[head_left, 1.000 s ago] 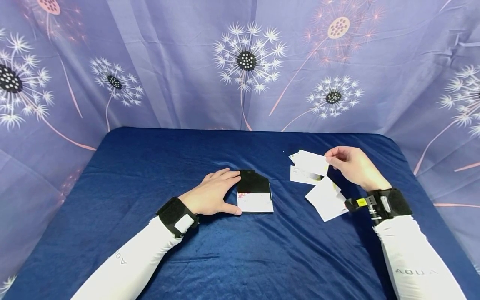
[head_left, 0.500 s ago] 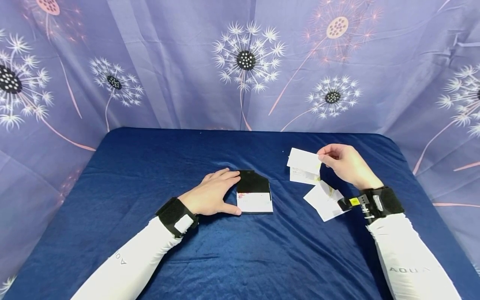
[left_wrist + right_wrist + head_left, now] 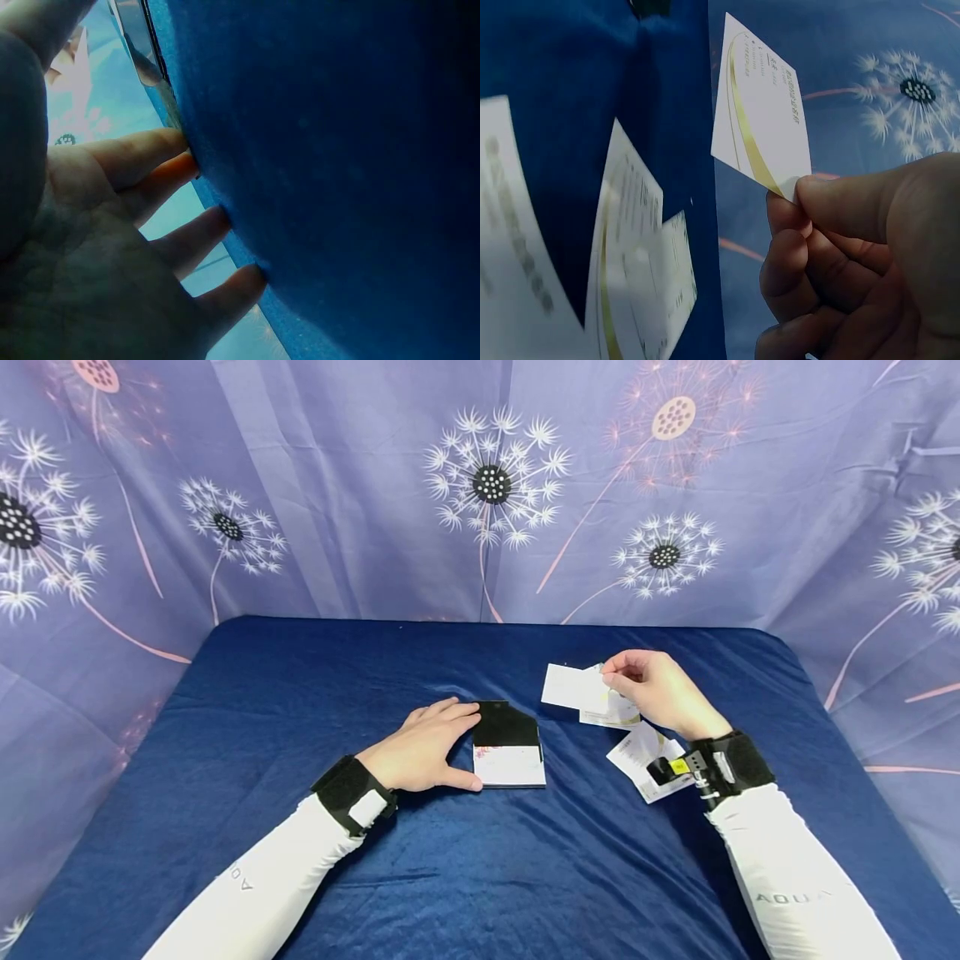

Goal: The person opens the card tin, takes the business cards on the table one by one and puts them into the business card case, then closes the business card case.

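My left hand (image 3: pixel 420 747) lies on the cloth with fingers spread, its fingertips and thumb against the left side of an open black card case (image 3: pixel 507 723). A white card with pink print (image 3: pixel 508 766) lies in the case's near half. In the left wrist view the fingers of the left hand (image 3: pixel 112 217) are extended, near the shiny edge of the case (image 3: pixel 136 41). My right hand (image 3: pixel 660 689) pinches a white business card (image 3: pixel 561 685) by its corner, above the table. The right wrist view shows that card (image 3: pixel 761 105) with a gold curve and small print.
Loose business cards (image 3: pixel 609 714) lie beneath the held card, overlapping. More cards (image 3: pixel 647 760) lie nearer, partly under the right wrist camera. Dark blue cloth (image 3: pixel 420 893) covers the table, with a dandelion-patterned curtain (image 3: pixel 360 485) behind and at both sides.
My right hand has moved left with the pinched card, away from the other cards and toward the case. The left hand and the case have stayed in place.
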Motion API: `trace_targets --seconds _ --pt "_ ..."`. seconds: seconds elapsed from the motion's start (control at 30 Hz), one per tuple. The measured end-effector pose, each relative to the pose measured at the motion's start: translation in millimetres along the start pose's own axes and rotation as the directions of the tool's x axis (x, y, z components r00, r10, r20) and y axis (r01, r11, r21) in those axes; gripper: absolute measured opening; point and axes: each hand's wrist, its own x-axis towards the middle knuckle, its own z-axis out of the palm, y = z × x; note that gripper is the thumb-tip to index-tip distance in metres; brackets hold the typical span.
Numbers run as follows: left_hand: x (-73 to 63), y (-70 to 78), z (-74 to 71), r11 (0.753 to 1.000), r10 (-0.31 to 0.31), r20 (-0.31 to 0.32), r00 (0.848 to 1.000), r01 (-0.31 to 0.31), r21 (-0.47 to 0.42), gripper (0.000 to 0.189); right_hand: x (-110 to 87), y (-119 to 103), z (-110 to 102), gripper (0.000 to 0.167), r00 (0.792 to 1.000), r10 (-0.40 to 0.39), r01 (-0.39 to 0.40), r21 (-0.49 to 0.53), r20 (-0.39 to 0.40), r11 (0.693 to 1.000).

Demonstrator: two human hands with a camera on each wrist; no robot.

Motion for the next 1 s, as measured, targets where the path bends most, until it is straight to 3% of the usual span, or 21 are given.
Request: trace_targets --seconds 0.4,0.77,1.0 --pt "-0.5 0.1 0.0 1.0 -0.002 -0.005 1.0 0.002 0.005 0.099 9.0 -18.6 25.4 0.01 0.995 -0.073 0.072 0.015 0.062 0.997" --pt "-0.4 -0.4 0.6 1.0 -0.004 -0.003 1.0 0.004 -0.001 0.099 12.9 -30.8 42.3 0.009 0.99 -0.086 0.082 0.036 0.115 0.996" --pt "0.5 -0.6 0.8 1.0 -0.001 -0.002 1.0 0.001 -0.003 0.1 15.3 -36.1 52.3 0.009 0.983 -0.148 0.146 0.03 0.109 0.989"
